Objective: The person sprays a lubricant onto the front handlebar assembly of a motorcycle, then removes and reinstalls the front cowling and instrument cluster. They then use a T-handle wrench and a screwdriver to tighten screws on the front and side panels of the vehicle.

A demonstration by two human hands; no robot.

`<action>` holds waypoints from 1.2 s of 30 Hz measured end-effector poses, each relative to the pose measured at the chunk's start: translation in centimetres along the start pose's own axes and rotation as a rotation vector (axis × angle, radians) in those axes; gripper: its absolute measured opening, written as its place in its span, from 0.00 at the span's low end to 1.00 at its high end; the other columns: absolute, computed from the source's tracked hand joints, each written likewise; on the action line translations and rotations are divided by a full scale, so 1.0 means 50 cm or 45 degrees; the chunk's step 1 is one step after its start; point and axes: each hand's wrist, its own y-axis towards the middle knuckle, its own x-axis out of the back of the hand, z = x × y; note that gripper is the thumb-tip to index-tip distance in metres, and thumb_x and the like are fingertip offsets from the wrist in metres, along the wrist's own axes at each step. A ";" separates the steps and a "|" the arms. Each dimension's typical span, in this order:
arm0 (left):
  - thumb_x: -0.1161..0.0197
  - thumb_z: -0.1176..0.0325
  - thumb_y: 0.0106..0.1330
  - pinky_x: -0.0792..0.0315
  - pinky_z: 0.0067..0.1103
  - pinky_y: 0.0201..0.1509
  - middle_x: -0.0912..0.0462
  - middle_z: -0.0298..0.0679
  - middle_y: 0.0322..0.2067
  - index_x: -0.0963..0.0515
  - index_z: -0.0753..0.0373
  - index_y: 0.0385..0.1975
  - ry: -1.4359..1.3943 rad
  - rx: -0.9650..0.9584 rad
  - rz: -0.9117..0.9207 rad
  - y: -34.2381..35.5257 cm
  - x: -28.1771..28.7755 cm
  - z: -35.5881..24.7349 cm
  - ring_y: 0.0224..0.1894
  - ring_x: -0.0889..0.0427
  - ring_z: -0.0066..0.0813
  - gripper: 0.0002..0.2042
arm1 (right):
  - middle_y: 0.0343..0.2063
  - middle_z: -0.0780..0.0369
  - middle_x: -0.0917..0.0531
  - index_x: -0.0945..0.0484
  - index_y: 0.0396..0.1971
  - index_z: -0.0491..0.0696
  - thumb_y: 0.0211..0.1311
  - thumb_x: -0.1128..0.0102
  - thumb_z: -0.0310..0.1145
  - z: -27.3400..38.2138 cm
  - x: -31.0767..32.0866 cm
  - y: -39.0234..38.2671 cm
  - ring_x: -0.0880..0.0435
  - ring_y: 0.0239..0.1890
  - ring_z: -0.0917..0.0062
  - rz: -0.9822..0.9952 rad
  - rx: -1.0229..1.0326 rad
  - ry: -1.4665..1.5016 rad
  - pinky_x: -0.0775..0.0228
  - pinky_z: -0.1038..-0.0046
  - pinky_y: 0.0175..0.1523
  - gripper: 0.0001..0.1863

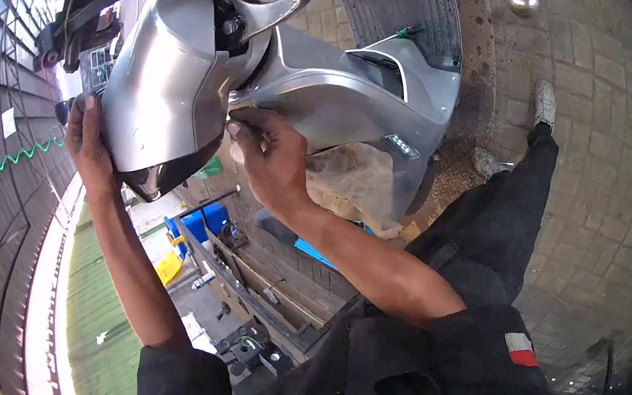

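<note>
Glossy silver scooter cowl (158, 79) (dark lower edge), slightly tilted.

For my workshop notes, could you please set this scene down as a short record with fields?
Left hand: against the left side of the silver cowl
Right hand: beside the cowl's right edge; whether it pinches something is unclear
Nearby: silver body panel, beige sheet
Clothing: dark sleeves, white-and-red patch

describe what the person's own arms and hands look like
The left hand and right hand wear no gloves, and no watch shows. The left sleeve and right sleeve are black and short; a white-and-red patch marks the right one.
</note>
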 end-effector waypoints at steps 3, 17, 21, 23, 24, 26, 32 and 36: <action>0.48 0.72 0.70 0.27 0.25 0.46 0.22 0.44 0.44 0.25 0.70 0.50 0.023 -0.054 -0.007 -0.001 0.018 0.029 0.45 0.23 0.31 0.13 | 0.30 0.53 0.16 0.17 0.35 0.42 0.58 0.37 0.28 -0.003 0.004 0.006 0.17 0.33 0.62 0.028 0.022 -0.058 0.27 0.64 0.41 0.08; 0.47 0.62 0.73 0.33 0.16 0.35 0.24 0.29 0.31 0.24 0.62 0.35 -0.368 0.056 -0.021 -0.006 -0.023 -0.013 0.32 0.28 0.15 0.10 | 0.28 0.58 0.15 0.18 0.37 0.38 0.60 0.40 0.23 0.016 0.012 0.022 0.17 0.28 0.76 0.138 -0.199 0.222 0.27 0.71 0.37 0.07; 0.45 0.62 0.72 0.35 0.16 0.36 0.26 0.28 0.30 0.26 0.61 0.32 -0.372 0.072 -0.010 -0.009 -0.028 -0.017 0.32 0.30 0.14 0.10 | 0.26 0.58 0.15 0.17 0.36 0.39 0.61 0.40 0.26 0.013 0.011 0.024 0.17 0.27 0.77 0.177 -0.200 0.106 0.27 0.71 0.35 0.07; 0.45 0.63 0.72 0.36 0.15 0.36 0.26 0.28 0.30 0.26 0.60 0.32 -0.340 0.072 -0.066 -0.015 -0.045 -0.045 0.32 0.31 0.14 0.09 | 0.25 0.57 0.15 0.17 0.35 0.39 0.62 0.40 0.28 0.013 0.014 0.029 0.17 0.27 0.76 0.186 -0.150 0.081 0.27 0.71 0.35 0.08; 0.44 0.63 0.72 0.36 0.15 0.36 0.26 0.28 0.30 0.26 0.60 0.32 -0.323 0.073 -0.095 -0.016 -0.052 -0.056 0.32 0.31 0.14 0.09 | 0.24 0.57 0.15 0.17 0.35 0.39 0.62 0.41 0.29 0.014 0.016 0.031 0.17 0.27 0.76 0.192 -0.126 0.069 0.27 0.71 0.35 0.09; 0.43 0.64 0.71 0.37 0.15 0.37 0.27 0.27 0.30 0.26 0.60 0.32 -0.352 0.106 -0.101 -0.016 -0.048 -0.050 0.32 0.32 0.14 0.08 | 0.25 0.55 0.15 0.18 0.35 0.39 0.62 0.41 0.30 0.016 0.017 0.030 0.16 0.27 0.71 0.190 -0.120 0.006 0.27 0.68 0.36 0.09; 0.42 0.66 0.70 0.38 0.14 0.38 0.28 0.26 0.30 0.26 0.60 0.33 -0.265 0.110 -0.080 -0.017 -0.047 -0.063 0.34 0.33 0.13 0.06 | 0.27 0.49 0.16 0.18 0.33 0.39 0.63 0.41 0.33 0.021 0.026 0.032 0.16 0.30 0.56 0.224 -0.095 -0.184 0.27 0.62 0.38 0.11; 0.42 0.64 0.70 0.39 0.15 0.39 0.30 0.26 0.29 0.26 0.61 0.33 -0.289 0.145 -0.102 -0.018 -0.050 -0.074 0.33 0.34 0.15 0.07 | 0.26 0.49 0.17 0.19 0.32 0.39 0.64 0.42 0.36 0.024 0.023 0.034 0.17 0.30 0.55 0.232 -0.048 -0.220 0.28 0.60 0.38 0.13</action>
